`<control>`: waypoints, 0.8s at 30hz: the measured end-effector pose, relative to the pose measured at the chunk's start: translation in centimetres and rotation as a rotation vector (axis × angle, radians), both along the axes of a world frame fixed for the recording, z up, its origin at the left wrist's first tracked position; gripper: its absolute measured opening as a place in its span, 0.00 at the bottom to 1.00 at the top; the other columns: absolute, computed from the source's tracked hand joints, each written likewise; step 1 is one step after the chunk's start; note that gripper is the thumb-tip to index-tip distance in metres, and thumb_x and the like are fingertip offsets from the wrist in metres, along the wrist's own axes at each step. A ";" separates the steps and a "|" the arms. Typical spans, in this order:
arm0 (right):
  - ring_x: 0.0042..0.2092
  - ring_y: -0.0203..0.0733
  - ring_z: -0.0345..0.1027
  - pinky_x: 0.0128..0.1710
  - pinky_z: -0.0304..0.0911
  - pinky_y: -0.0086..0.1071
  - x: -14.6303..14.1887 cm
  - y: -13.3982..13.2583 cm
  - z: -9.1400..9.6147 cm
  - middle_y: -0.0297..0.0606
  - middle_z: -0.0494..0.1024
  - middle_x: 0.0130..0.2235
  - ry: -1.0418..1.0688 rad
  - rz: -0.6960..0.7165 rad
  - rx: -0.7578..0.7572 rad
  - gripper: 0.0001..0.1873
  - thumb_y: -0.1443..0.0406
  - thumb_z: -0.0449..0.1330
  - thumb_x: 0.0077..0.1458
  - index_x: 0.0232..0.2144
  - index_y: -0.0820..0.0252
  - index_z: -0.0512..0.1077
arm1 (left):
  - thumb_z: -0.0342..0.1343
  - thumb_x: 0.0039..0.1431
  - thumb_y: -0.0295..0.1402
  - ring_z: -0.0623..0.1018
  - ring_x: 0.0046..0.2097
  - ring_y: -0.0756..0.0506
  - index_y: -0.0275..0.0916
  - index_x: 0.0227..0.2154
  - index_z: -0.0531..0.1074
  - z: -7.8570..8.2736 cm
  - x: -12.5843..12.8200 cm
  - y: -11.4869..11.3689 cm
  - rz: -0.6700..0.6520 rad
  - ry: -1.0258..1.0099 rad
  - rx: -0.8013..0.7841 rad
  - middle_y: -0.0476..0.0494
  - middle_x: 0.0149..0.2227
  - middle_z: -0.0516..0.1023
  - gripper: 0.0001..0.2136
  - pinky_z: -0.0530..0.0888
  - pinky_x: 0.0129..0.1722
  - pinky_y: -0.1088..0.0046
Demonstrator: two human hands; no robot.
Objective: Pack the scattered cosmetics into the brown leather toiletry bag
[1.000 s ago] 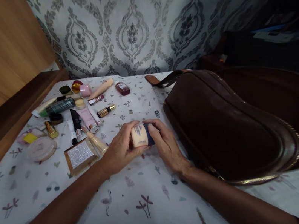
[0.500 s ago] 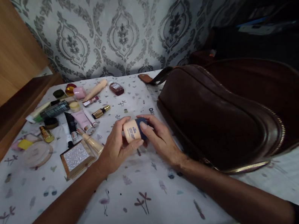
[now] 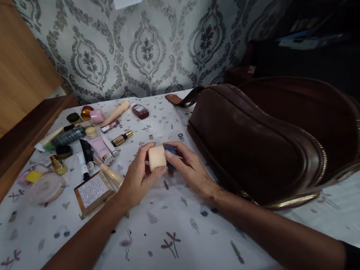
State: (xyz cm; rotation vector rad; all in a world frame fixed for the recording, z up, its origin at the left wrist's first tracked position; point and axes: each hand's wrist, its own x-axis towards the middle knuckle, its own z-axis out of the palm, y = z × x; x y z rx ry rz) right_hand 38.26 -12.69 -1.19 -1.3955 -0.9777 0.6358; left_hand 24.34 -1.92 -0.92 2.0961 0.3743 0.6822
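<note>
Between my hands, above the patterned cloth, is a small beige cosmetic jar (image 3: 157,157) with a dark blue lid (image 3: 170,151), lying sideways. My left hand (image 3: 141,171) is closed around the beige body, thumb along its lower edge. My right hand (image 3: 190,165) grips the blue lid, its thumb pressed where lid and body meet. Whether the two parts are apart cannot be made out. Left of my hands lie a glittery palette (image 3: 92,191) and a beige tube (image 3: 112,175).
A large brown leather bag (image 3: 250,141) with gold zips lies to the right, its strap pointing to the back. Several cosmetics cover the back left, among them a pink tube (image 3: 100,149), a round clear compact (image 3: 47,188) and a dark red bottle (image 3: 140,111).
The jar has turned in my hands: its printed label faced me before and is now out of sight. Both hands stay at about the same place, and the view has tilted slightly upward.
</note>
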 end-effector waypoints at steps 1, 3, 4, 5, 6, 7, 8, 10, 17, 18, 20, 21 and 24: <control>0.31 0.39 0.70 0.30 0.70 0.36 0.0 0.0 -0.1 0.40 0.76 0.41 -0.008 -0.008 -0.002 0.25 0.48 0.58 0.59 0.50 0.58 0.68 | 0.58 0.63 0.44 0.76 0.47 0.42 0.41 0.60 0.59 -0.2 0.0 0.0 0.009 0.016 0.035 0.38 0.54 0.73 0.27 0.73 0.47 0.66; 0.37 0.42 0.73 0.36 0.71 0.38 0.1 0.0 -0.2 0.42 0.76 0.44 -0.051 -0.032 0.009 0.26 0.48 0.59 0.58 0.52 0.58 0.67 | 0.57 0.63 0.43 0.75 0.51 0.41 0.41 0.61 0.57 -0.5 0.0 0.1 0.025 0.038 0.090 0.36 0.55 0.72 0.27 0.71 0.51 0.63; 0.41 0.44 0.73 0.40 0.71 0.39 0.1 0.0 -0.2 0.44 0.76 0.47 -0.088 -0.052 0.019 0.26 0.49 0.60 0.58 0.52 0.58 0.67 | 0.57 0.63 0.42 0.75 0.52 0.40 0.41 0.62 0.56 -0.6 0.0 0.1 0.029 0.040 0.112 0.36 0.56 0.72 0.28 0.71 0.52 0.61; 0.45 0.46 0.73 0.44 0.70 0.41 0.1 0.0 -0.2 0.45 0.76 0.49 -0.134 -0.075 0.030 0.26 0.50 0.61 0.57 0.53 0.58 0.67 | 0.58 0.63 0.42 0.75 0.53 0.39 0.41 0.62 0.56 -0.7 0.0 0.2 0.030 0.037 0.129 0.35 0.56 0.72 0.28 0.70 0.53 0.60; 0.49 0.48 0.71 0.47 0.69 0.43 0.0 0.0 -0.3 0.46 0.75 0.51 -0.185 -0.099 0.039 0.26 0.52 0.62 0.56 0.53 0.57 0.67 | 0.58 0.63 0.42 0.74 0.54 0.39 0.41 0.61 0.56 -0.8 0.0 0.2 0.031 0.031 0.142 0.34 0.56 0.71 0.28 0.70 0.53 0.60; 0.51 0.50 0.70 0.49 0.68 0.45 0.0 0.0 -0.3 0.46 0.74 0.52 -0.235 -0.120 0.048 0.26 0.53 0.62 0.56 0.53 0.57 0.67 | 0.58 0.62 0.42 0.74 0.54 0.39 0.41 0.61 0.57 -0.8 0.1 0.2 0.032 0.023 0.151 0.34 0.56 0.71 0.28 0.71 0.53 0.60; 0.53 0.51 0.69 0.51 0.67 0.47 0.0 -0.1 -0.2 0.46 0.74 0.53 -0.281 -0.134 0.053 0.26 0.55 0.63 0.55 0.53 0.56 0.67 | 0.58 0.62 0.42 0.75 0.54 0.39 0.41 0.59 0.58 -0.8 0.1 0.2 0.036 0.017 0.154 0.35 0.56 0.71 0.27 0.71 0.53 0.60; 0.55 0.52 0.68 0.53 0.66 0.49 -0.1 -0.1 -0.2 0.46 0.74 0.54 -0.348 -0.143 0.064 0.26 0.58 0.64 0.54 0.53 0.55 0.67 | 0.59 0.61 0.42 0.76 0.52 0.39 0.40 0.56 0.59 -0.7 0.2 0.1 0.046 0.026 0.142 0.36 0.53 0.73 0.24 0.72 0.51 0.61; 0.57 0.51 0.67 0.57 0.64 0.48 -0.2 -0.4 -0.2 0.47 0.72 0.55 -0.420 -0.065 0.050 0.30 0.58 0.64 0.53 0.57 0.57 0.64 | 0.59 0.58 0.39 0.78 0.49 0.40 0.41 0.52 0.58 -0.9 0.2 0.0 0.063 0.096 0.147 0.37 0.50 0.74 0.23 0.74 0.47 0.61; 0.58 0.51 0.67 0.58 0.64 0.47 -0.2 -0.5 -0.1 0.47 0.72 0.55 -0.423 -0.056 0.036 0.30 0.58 0.65 0.54 0.57 0.58 0.64 | 0.59 0.57 0.39 0.78 0.49 0.39 0.41 0.54 0.57 -1.1 0.2 0.0 0.070 0.095 0.158 0.37 0.51 0.74 0.24 0.74 0.48 0.60; 0.58 0.50 0.67 0.60 0.63 0.46 -0.4 -0.6 0.0 0.47 0.71 0.56 -0.420 -0.045 0.007 0.31 0.59 0.65 0.54 0.58 0.58 0.63 | 0.59 0.58 0.39 0.78 0.51 0.39 0.41 0.56 0.56 -1.3 0.1 0.0 0.087 0.098 0.182 0.36 0.53 0.73 0.26 0.74 0.49 0.59; 0.59 0.49 0.66 0.60 0.62 0.46 -0.4 -0.7 0.1 0.47 0.71 0.57 -0.420 -0.031 -0.006 0.31 0.60 0.65 0.54 0.58 0.58 0.63 | 0.58 0.58 0.39 0.78 0.52 0.38 0.41 0.57 0.56 -1.4 0.1 0.0 0.092 0.101 0.197 0.35 0.54 0.73 0.27 0.74 0.50 0.58; 0.60 0.48 0.65 0.61 0.61 0.45 -0.6 -0.8 0.2 0.47 0.71 0.59 -0.426 0.024 -0.019 0.32 0.62 0.65 0.55 0.60 0.58 0.61 | 0.56 0.58 0.37 0.77 0.52 0.38 0.42 0.59 0.56 -1.8 0.0 0.1 0.092 0.120 0.250 0.35 0.54 0.73 0.27 0.75 0.50 0.57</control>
